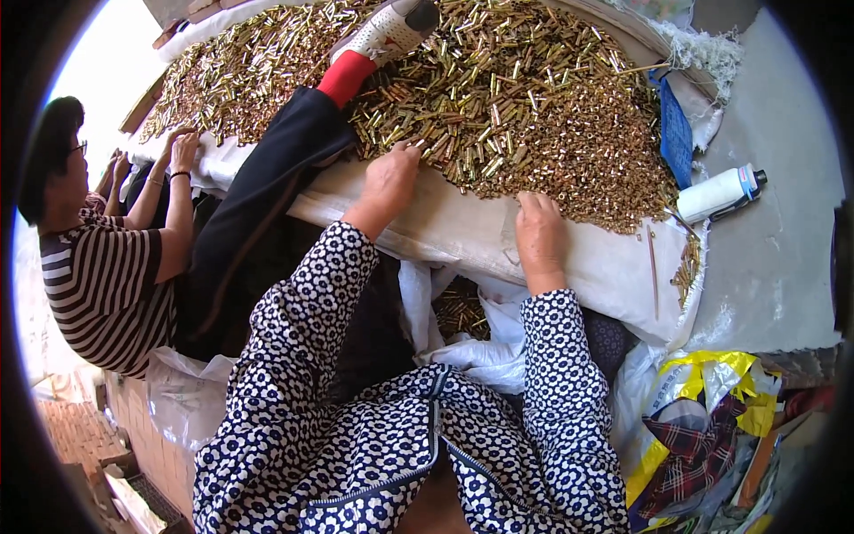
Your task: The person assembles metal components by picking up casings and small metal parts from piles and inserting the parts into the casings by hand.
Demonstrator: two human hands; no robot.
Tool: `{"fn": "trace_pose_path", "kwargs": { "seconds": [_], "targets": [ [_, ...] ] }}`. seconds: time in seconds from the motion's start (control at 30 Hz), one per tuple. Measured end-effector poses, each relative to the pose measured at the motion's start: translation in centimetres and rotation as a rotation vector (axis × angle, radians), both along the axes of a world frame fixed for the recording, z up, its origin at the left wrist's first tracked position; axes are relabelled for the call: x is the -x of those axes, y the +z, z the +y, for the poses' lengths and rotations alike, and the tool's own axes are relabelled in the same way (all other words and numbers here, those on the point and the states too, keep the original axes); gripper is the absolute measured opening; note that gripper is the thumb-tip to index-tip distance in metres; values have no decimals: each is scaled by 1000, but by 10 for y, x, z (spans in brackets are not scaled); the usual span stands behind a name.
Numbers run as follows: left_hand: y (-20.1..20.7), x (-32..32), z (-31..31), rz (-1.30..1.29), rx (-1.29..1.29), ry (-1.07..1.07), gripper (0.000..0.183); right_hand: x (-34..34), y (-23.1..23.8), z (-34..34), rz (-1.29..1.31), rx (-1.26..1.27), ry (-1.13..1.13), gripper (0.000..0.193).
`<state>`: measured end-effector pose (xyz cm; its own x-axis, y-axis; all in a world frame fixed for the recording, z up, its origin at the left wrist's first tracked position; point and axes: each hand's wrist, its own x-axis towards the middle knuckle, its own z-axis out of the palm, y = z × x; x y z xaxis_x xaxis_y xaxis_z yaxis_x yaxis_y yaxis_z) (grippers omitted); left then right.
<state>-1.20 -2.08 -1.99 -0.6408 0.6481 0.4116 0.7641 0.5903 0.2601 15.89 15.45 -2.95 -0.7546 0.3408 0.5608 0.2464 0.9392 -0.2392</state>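
Note:
A wide heap of brass-coloured metal pieces lies before me, with long tubular pieces [498,98] at the middle and short nut-like pieces [605,142] at the right. My left hand [388,185] is closed at the heap's near edge, its fingertips beside the long pieces. What it pinches, if anything, is too small to name. To the right, my right hand [541,233] rests with curled fingers against the short pieces. Its fingertips face away from me, hiding anything in them. Under both hands runs a pale cloth [445,214]. Below, an open white sack [498,351] holds more metal pieces [461,311].
A leg in dark trousers [267,187] with a patterned shoe [384,36] stretches onto the heap. A person in a striped shirt [116,285] works at the left. At right lie a white bottle [719,193], a blue piece [674,133], a thin stick [652,267] and a yellow bag [725,369].

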Motion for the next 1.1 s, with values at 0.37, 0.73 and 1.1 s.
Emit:
{"fn": "trace_pose_path", "kwargs": {
  "seconds": [0.37, 0.73, 1.1],
  "targets": [
    [10, -47, 2, -204, 9, -245, 11, -14, -2, -9, 78, 162, 47, 8],
    [7, -79, -3, -884, -320, -415, 10, -26, 8, -42, 239, 1513, 406, 10],
    [-1, -89, -1, -1117, -544, -441, 8, -29, 4, -43, 232, 1562, 414, 12]
  ]
}}
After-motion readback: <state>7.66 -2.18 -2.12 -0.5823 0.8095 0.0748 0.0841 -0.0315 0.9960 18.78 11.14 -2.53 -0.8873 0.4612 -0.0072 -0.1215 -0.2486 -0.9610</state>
